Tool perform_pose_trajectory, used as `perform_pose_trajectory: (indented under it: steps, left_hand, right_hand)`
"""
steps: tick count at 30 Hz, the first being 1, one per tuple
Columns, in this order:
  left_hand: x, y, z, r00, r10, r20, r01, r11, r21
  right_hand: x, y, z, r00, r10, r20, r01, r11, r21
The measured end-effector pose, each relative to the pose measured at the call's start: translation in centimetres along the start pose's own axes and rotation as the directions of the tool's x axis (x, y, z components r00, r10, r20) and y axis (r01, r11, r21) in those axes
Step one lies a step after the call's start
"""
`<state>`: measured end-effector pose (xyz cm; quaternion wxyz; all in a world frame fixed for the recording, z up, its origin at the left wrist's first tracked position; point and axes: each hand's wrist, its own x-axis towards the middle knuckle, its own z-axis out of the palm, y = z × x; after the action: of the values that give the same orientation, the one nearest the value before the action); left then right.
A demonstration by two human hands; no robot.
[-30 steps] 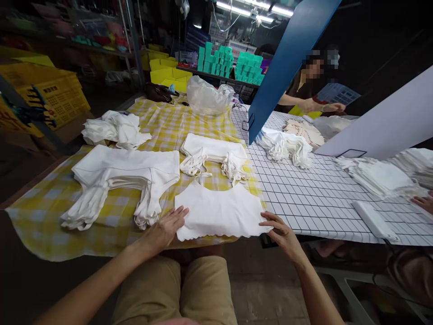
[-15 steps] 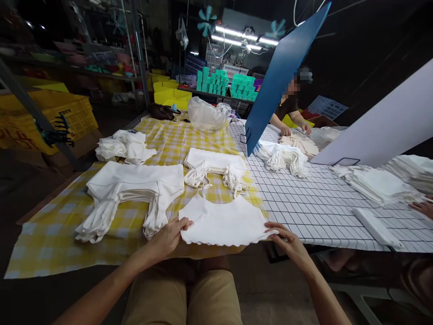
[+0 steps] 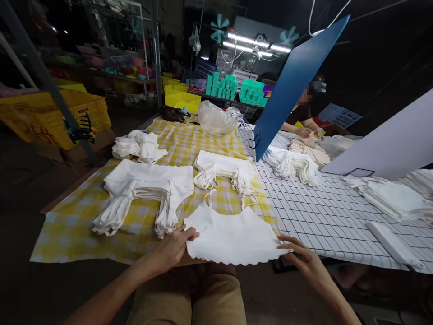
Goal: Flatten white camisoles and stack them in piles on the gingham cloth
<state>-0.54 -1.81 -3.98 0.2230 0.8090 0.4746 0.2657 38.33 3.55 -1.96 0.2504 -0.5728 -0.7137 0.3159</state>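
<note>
A white scalloped garment piece is seen low in the centre of the frame, lying flat at the near edge of the counter, partly over the yellow checked cloth. Its left corner is pinched by the left hand, whose fingers are closed over the fabric edge. Its right corner is held by the right hand; the fingers there are loosely curled, with the tips laid on the scalloped hem.

Just above the piece, a folded stack with knotted straps is placed on the checked cloth. To the left of it, a larger stack of white garments is laid with its strips hanging toward the near edge. Further toward the upper left, a crumpled white pile is seen. A clear plastic bag is set at the far end of the cloth.

In the right half of the frame, a grid-patterned cloth is spread, and more white stacks are laid on it. A tilted blue board is seen above them, and behind it the hands of another person are rested on fabric.
</note>
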Motion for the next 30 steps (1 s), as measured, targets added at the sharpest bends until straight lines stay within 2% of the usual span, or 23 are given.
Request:
perform_pose_trajectory:
  steps: [3, 5, 8, 11, 15, 18, 22, 25, 30]
  left_hand:
    - [0.4, 1.4, -2.3, 0.989, -0.145, 0.017, 0.143, 0.945, -0.294]
    - [0.6, 1.9, -4.0, 0.977, -0.211, -0.019, 0.181, 0.875, -0.449]
    - [0.4, 1.9, -6.4, 0.950, -0.296, -0.099, 0.168, 0.754, -0.635]
    - [0.0, 0.9, -8.9, 0.906, -0.380, -0.188, 0.126, 0.664, -0.737]
    - [0.3, -0.4, -12.8, 0.785, -0.476, -0.396, 0.028, 0.666, -0.745]
    - [1.5, -0.8, -16.2, 0.718, -0.452, -0.530, -0.041, 0.732, -0.680]
    - [3.8, -1.0, -20.5, 0.676, -0.378, -0.633, -0.105, 0.801, -0.590]
    - [5.5, -1.5, -23.0, 0.637, -0.337, -0.693, -0.141, 0.833, -0.535]
    - [7.8, -2.3, -25.5, 0.655, -0.295, -0.696, -0.154, 0.849, -0.505]
  right_hand:
    - [0.0, -2.2, -1.1, 0.997, -0.030, -0.064, 0.030, 1.000, -0.003]
    - [0.3, -3.8, -1.6, 0.990, -0.054, -0.128, 0.054, 0.999, -0.001]
    - [1.0, -6.4, -1.8, 0.966, -0.076, -0.248, 0.087, 0.996, 0.034]
    - [2.2, -9.4, -1.4, 0.926, -0.067, -0.371, 0.112, 0.989, 0.101]
    - [4.9, -14.2, -1.1, 0.894, -0.102, -0.437, 0.196, 0.965, 0.175]
    - [7.6, -17.9, -1.3, 0.879, -0.178, -0.442, 0.319, 0.908, 0.270]
    - [11.0, -22.6, -1.6, 0.848, -0.305, -0.433, 0.465, 0.821, 0.333]
    - [13.2, -25.2, -1.9, 0.843, -0.338, -0.418, 0.494, 0.794, 0.355]
    - [16.3, -26.7, -2.5, 0.862, -0.325, -0.389, 0.470, 0.799, 0.375]
